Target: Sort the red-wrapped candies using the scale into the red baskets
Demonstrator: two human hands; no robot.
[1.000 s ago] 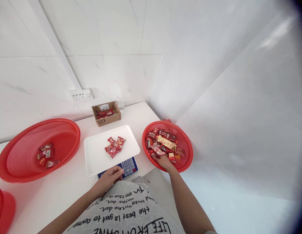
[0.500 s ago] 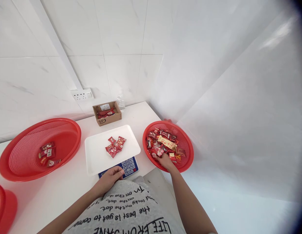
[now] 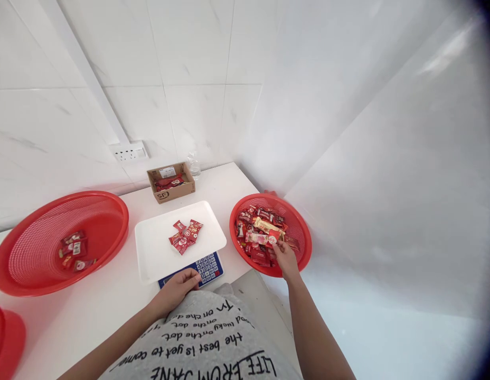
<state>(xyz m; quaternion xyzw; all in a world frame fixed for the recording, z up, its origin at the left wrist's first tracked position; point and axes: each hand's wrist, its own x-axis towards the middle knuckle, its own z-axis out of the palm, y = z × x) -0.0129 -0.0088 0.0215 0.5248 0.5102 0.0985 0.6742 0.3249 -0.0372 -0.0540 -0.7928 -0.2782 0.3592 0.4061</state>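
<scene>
My right hand [image 3: 285, 258] is over the near right side of a red mesh basket [image 3: 306, 237]. Its fingers and thumb are closed on a small red wrapped candy [image 3: 273, 236]. Beneath lie many wrapped sweets, among them a long cream-gold packet [image 3: 264, 225] and a pink one [image 3: 256, 238]. My left hand [image 3: 179, 289] rests at the front edge of a blue-keyed scale [image 3: 209, 268], fingers curled together, with nothing visible in them. On the scale's white tray [image 3: 158, 237], several red candy packets [image 3: 185, 236] lie in a small cluster.
To the left, a large red basket [image 3: 27, 237] holds several wrapped sweets. Part of another red basket [image 3: 11, 338] shows at the lower left edge. Behind the tray stand a cardboard box [image 3: 171, 192] with red packets and a clear plastic bottle [image 3: 193, 166]. Walls bound the table behind and right.
My right hand has moved rightward within the basket and come up out of the sweets, now with a red candy in its fingers. My left hand stays in place.
</scene>
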